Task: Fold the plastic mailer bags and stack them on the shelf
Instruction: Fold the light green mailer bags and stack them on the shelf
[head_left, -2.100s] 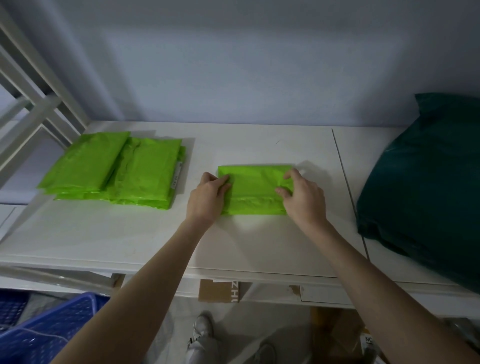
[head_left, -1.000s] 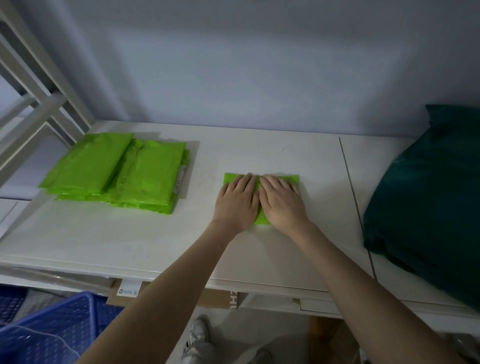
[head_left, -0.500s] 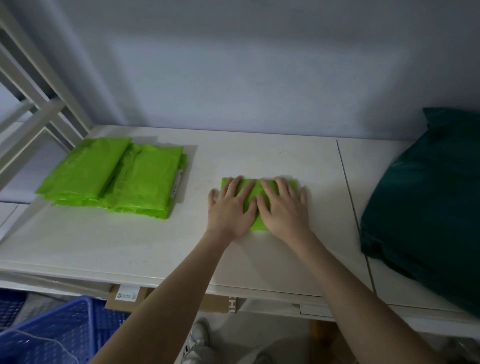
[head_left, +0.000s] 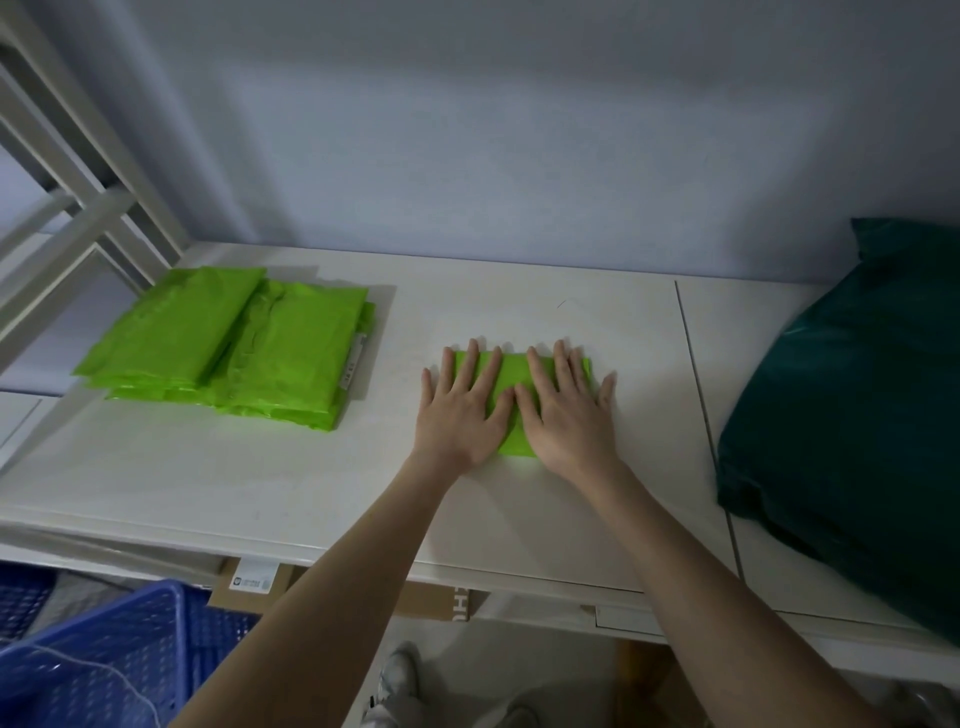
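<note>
A small folded bright green mailer bag (head_left: 511, 373) lies flat on the white shelf (head_left: 291, 467), near its middle. My left hand (head_left: 460, 410) rests palm down on the bag's left half, fingers spread. On the right half my right hand (head_left: 563, 410) presses flat the same way, thumbs almost touching. Most of the bag is hidden under the palms. To the left sits a stack of folded green mailer bags (head_left: 234, 345), in two overlapping piles.
A large dark green bag (head_left: 852, 415) fills the shelf's right end. White slanted rack bars (head_left: 67, 208) rise at the far left. Below the shelf edge are a blue plastic crate (head_left: 98, 665), cardboard pieces (head_left: 431, 603) and a shoe on the floor.
The green bag went from a wider fold held at its edges to a smaller fold. Both hands then moved on top and spread their fingers flat over it.
</note>
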